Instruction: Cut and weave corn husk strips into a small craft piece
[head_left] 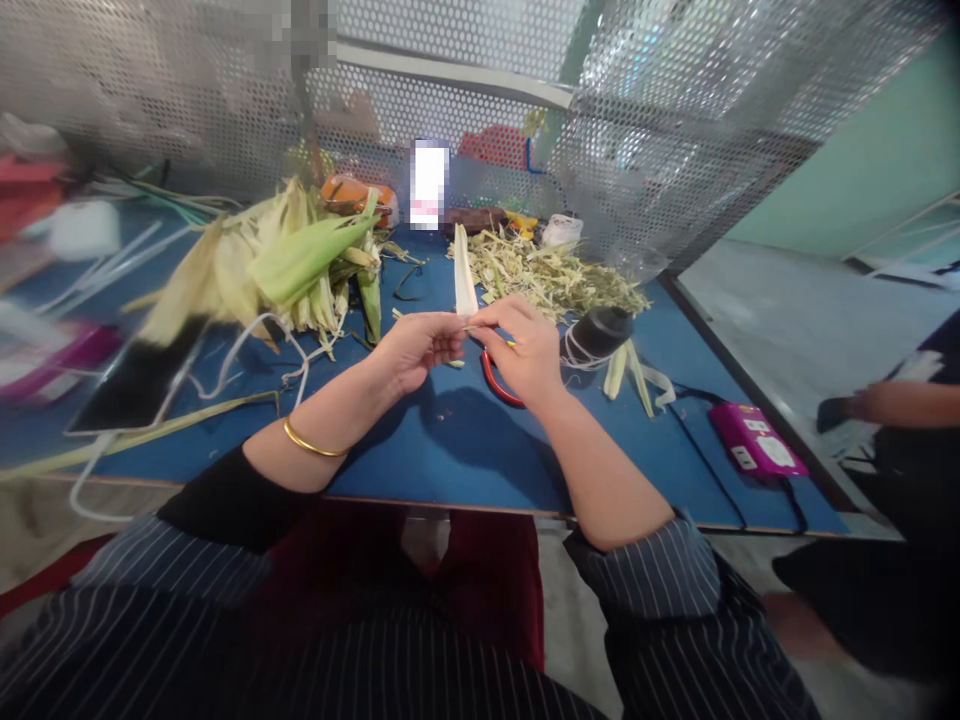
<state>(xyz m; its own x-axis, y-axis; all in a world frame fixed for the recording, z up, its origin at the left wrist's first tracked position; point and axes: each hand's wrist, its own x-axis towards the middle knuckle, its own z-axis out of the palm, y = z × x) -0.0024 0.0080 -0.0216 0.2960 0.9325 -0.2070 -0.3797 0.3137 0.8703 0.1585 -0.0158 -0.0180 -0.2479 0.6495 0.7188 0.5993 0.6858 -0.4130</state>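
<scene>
Blue table (405,470). Above its middle, left hand (420,350) and right hand (525,348), fingers pinched together on near end of pale husk strip (464,275). Strip probably light, flexible, easily split lengthwise; best held at that end.

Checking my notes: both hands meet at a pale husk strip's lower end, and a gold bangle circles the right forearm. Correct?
Not quite: the head view shows the gold bangle circling the left forearm. The left hand and right hand meet at the pale husk strip.
</scene>
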